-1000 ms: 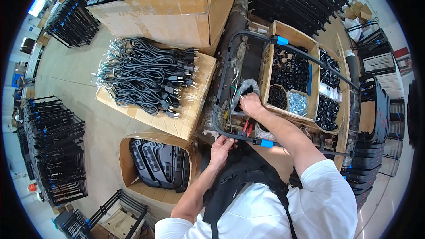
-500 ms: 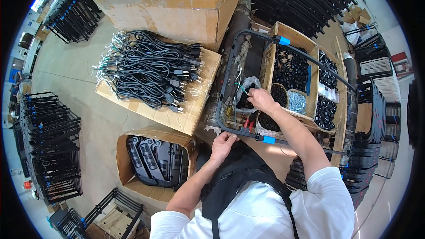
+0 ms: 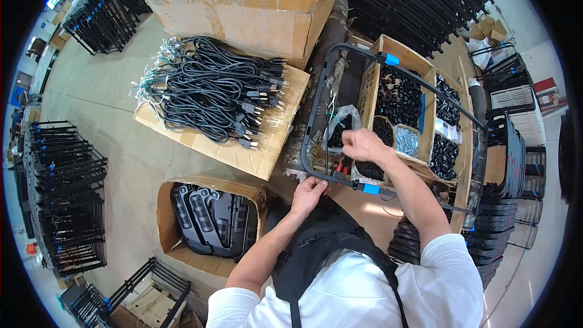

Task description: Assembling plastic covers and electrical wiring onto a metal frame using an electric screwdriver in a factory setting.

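A black tubular frame [image 3: 316, 100] with rounded corners and blue clips lies across the bench and the parts boxes. At its near left corner my left hand [image 3: 310, 195] is closed, thumb and fingers pinched at the near rail. My right hand [image 3: 366, 146] hovers inside the frame, its fingers closed; what they hold, if anything, is hidden. Just beyond it sits a clear plastic bag [image 3: 346, 116] with small dark parts. A thin dark cord [image 3: 328, 155] with light and green wire ends runs upright inside the frame. Red-handled pliers [image 3: 344, 167] lie by the near rail.
Wooden trays [image 3: 428, 109] hold black clips and silver screws [image 3: 405, 141]. Bundled black power cords [image 3: 212, 91] cover a cardboard sheet [image 3: 267, 158] at left. Cartons of black panels stand behind [image 3: 243, 18] and near left [image 3: 167, 206]. Stacked frames [image 3: 67, 194] line the left side.
My right hand has pulled slightly back from the plastic bag, and its fingers have curled in. My left hand stays at the near rail. The view has shifted a little.
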### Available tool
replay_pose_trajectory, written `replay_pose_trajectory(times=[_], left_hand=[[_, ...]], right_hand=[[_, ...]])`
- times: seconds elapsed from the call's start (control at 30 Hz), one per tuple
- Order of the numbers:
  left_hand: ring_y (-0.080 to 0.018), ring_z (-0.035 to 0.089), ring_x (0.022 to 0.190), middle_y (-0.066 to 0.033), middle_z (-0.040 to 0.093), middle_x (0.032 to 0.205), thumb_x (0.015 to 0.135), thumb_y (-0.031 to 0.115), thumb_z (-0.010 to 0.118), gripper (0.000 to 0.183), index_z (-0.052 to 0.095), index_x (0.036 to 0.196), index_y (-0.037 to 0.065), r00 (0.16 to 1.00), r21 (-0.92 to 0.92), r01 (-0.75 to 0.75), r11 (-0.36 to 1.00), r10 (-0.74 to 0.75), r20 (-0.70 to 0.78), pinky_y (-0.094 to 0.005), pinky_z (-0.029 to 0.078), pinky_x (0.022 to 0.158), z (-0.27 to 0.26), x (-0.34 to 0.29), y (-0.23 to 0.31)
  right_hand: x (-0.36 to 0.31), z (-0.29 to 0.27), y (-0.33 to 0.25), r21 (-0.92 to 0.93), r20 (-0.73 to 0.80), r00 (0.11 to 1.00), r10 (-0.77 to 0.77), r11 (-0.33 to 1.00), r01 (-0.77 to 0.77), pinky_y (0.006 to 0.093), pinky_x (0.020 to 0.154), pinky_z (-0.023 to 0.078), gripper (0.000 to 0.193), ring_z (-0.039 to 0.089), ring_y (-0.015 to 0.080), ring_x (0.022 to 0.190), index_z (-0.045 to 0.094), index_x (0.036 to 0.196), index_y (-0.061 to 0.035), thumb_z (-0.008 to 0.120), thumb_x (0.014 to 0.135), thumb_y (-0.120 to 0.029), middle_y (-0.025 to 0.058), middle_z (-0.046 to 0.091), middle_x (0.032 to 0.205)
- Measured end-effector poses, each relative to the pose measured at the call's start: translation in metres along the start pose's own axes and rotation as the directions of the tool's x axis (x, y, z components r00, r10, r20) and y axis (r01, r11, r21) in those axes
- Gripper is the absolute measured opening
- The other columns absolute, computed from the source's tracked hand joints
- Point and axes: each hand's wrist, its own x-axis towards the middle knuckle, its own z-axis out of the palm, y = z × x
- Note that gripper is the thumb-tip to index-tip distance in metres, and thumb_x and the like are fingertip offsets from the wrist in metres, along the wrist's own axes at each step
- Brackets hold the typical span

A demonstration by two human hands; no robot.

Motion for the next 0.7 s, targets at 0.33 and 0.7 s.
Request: replay_pose_trajectory(times=[0.33, 0.7], left_hand=[[-0.0121, 0.067, 0.086, -0.0022, 0.074, 0.097, 0.105, 0.012, 0.064, 0.014, 0.073, 0.106, 0.001, 0.996, -0.266, 0.078, 0.961, -0.089, -0.031, -0.0269, 0.052, 0.079, 0.002, 0.004, -0.008], [-0.0125, 0.064, 0.098, -0.0035, 0.071, 0.107, 0.092, -0.003, 0.062, 0.019, 0.07, 0.108, 0.003, 0.997, -0.405, 0.052, 0.913, -0.071, -0.031, -0.0267, 0.051, 0.086, 0.001, 0.002, -0.017]], right_hand=[[-0.054, 0.041, -0.098, -0.084, 0.168, 0.959, -0.228, 0.966, 0.244, 0.0556, 0.083, 0.056, 0.028, 0.072, 0.046, 0.091, 0.067, 0.102, -0.0017, 0.061, 0.087, -0.024, 0.0241, 0.075, 0.089], [-0.08, 0.1, -0.078, 0.402, -0.144, 0.981, -0.129, 0.899, 0.177, 0.0483, 0.093, 0.056, 0.034, 0.073, 0.0395, 0.102, 0.069, 0.113, 0.0009, 0.069, 0.093, -0.026, 0.0204, 0.075, 0.105]])
